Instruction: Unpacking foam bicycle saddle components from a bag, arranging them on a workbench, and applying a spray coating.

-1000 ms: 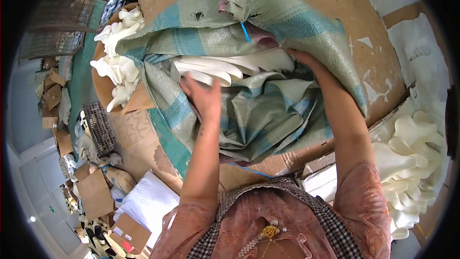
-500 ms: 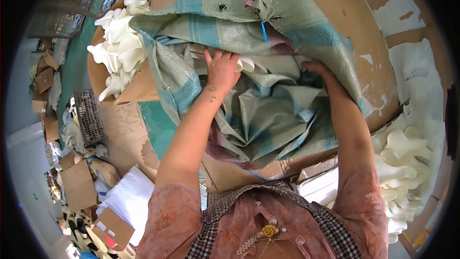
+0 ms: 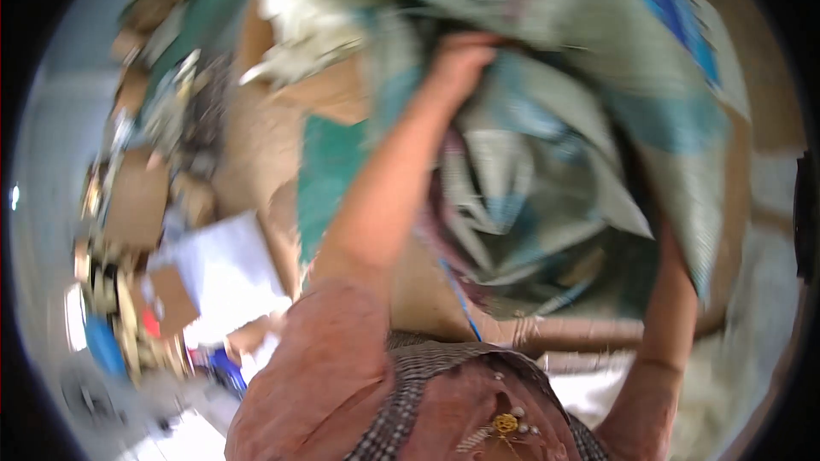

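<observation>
A large woven plastic sack (image 3: 675,128), grey-green with blue-green and dark red stripes, lies crumpled with its mouth toward me. My left hand (image 3: 465,60) reaches into the sack's mouth near its far rim. Motion smears its fingers, so any grip is unclear. My right forearm (image 3: 670,316) goes in under the sack's right side, and cloth covers that hand. No white pieces can be made out inside the sack. A thin blue cord (image 3: 461,299) hangs from its near edge.
Beyond my left arm, a cardboard box (image 3: 320,90) is heaped with white curved pieces (image 3: 316,13). A blue printed sheet (image 3: 675,17) lies at the far right. A white package (image 3: 226,265) and small cartons (image 3: 137,196) stand on the left. Blurred pale pieces (image 3: 726,393) are at lower right.
The view has swung and blurred. My right hand, partly visible before, is now hidden by the sack. My left hand has left the white pieces it was touching and sits deeper under the rim.
</observation>
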{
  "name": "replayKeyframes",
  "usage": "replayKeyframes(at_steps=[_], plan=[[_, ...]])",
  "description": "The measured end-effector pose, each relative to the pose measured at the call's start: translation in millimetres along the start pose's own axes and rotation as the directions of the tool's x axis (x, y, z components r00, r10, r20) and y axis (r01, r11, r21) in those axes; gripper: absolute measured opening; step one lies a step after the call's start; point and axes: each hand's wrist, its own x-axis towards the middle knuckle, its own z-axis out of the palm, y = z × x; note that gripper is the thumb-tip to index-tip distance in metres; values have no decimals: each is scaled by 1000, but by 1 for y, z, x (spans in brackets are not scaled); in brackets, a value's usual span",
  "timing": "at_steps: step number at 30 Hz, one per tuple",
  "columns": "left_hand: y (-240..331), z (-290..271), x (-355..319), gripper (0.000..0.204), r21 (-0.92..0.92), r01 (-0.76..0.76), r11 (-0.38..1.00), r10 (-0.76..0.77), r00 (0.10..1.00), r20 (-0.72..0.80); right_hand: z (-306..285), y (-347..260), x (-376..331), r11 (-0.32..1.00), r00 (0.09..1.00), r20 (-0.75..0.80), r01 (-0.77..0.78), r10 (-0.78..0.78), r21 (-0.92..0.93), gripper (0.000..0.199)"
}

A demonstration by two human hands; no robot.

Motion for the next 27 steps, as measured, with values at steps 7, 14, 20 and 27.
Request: replayKeyframes(at_steps=[7, 14, 20, 27], plan=[[68, 76, -24, 11, 575, -173, 800, 427, 837, -342, -15, 169, 163, 980, 984, -10, 178, -180, -93, 73], [3, 139, -137, 20, 403, -238, 884, -251, 484, 838, -40, 129, 186, 979, 934, -295, 202, -200, -22, 84], [23, 56, -65, 38, -31, 273, 962, -274, 949, -159, -70, 128, 133, 991, 974, -225, 14, 16, 130, 83], [-6, 46, 66, 80, 606, 31, 795, 25, 996, -84, -74, 51, 160, 964, 979, -72, 172, -190, -205, 74]])
